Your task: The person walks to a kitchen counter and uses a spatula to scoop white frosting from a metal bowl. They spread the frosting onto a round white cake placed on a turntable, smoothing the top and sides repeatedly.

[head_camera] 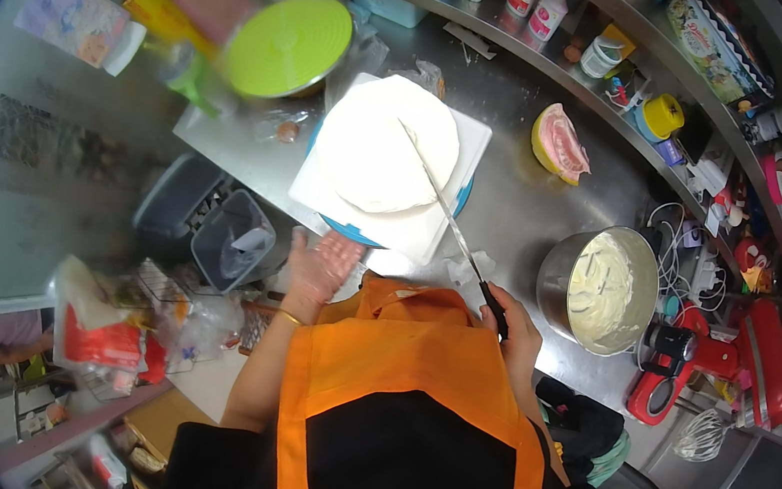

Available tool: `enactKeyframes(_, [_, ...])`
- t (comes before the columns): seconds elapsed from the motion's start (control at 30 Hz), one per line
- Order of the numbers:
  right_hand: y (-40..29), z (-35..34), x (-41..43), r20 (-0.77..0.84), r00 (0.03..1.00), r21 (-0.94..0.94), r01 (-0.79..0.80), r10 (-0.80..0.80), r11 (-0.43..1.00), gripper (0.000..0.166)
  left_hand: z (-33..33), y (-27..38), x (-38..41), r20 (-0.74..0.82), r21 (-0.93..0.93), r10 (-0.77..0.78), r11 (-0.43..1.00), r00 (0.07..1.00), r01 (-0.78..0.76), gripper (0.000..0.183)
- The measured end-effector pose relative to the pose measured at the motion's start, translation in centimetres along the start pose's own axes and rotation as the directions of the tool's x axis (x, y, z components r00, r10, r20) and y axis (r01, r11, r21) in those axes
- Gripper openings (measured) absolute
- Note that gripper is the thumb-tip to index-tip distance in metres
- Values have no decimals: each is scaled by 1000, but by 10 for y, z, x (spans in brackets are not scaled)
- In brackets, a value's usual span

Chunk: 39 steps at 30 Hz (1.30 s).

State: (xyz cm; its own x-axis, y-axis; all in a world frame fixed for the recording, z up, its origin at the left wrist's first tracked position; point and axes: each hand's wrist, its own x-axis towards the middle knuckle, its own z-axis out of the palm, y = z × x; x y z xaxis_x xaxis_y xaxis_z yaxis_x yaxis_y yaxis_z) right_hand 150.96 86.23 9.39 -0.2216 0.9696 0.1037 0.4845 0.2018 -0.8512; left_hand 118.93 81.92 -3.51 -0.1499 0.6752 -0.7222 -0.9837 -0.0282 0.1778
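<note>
A round cake covered in white cream (387,145) sits on a square white board (422,238). Beneath the board, parts of a blue turntable (348,229) show. My right hand (517,326) grips the black handle of a long palette knife (463,244), whose metal blade reaches over the cake's top; whether the tip touches the cream I cannot tell. My left hand (323,265) is palm up at the turntable's near edge, thumb apart and holding nothing. Its fingertips are close to the blue rim; contact is unclear.
On the steel table's right stands a metal mixing bowl of cream (600,291), near a red stand mixer (715,357). A cut pomelo (560,144) lies behind. A green turntable (289,47) is at back left, bottles (547,11) line the shelf, and bins (232,240) stand lower left.
</note>
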Motion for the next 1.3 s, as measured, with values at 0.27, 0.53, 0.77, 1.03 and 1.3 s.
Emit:
enactKeyframes(0.27, [-4,2,0,48,999,6,1,-1,1000,29,-89,-1,54,674,-157,8,979,739,133,99])
enactKeyframes(0.53, [0,6,1,64,997,38,-47,45,998,30,-13,-42,-4,341,-3,-230,969,911,246,98])
enactKeyframes(0.77, [-7,7,1,69,997,14,-26,25,1000,31,-12,-12,-2,77,-152,-83,984,994,94,100])
enactKeyframes(1.03, [-4,6,-2,213,977,22,-14,9,1000,35,-19,-21,-7,130,-41,-163,985,978,169,95])
enactKeyframes(1.3, [-45,-8,47,494,812,118,294,-313,949,34,-36,5,0,301,-182,50,983,952,6,90])
